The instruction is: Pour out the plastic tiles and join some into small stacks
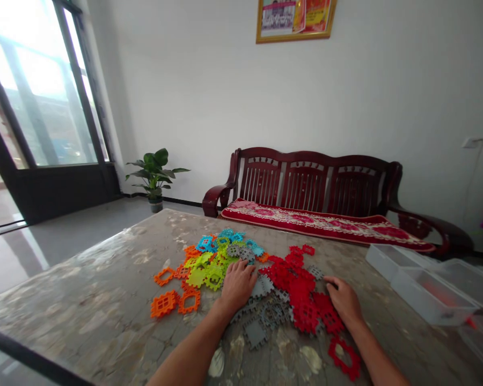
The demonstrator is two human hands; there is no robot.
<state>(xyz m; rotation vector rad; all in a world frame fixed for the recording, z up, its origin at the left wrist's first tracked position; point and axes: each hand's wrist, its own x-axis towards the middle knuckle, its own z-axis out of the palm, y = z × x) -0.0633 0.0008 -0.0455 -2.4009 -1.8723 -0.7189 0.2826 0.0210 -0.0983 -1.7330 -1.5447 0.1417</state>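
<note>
A heap of flat plastic interlocking building tiles with toothed edges lies on the table. My left hand (239, 281) rests palm down in the middle of it, fingers stretched over grey tiles (262, 287) beside the lime green tiles (203, 271). Nothing shows in its grasp. At the heap's right side is my right hand (344, 301), its fingers bent and apart, near the red tiles (301, 287) and a small grey tile (316, 272). No held tile is visible there. Orange tiles (164, 304) spread to the left, and blue tiles (231, 235) lie at the back.
The table (84, 300) has a marbled stone-pattern top. Clear plastic boxes (430, 295) stand at its right, one with something red inside. Behind are a dark red wooden bench (306, 179) with a patterned cover (306, 219) and a potted plant (155, 174).
</note>
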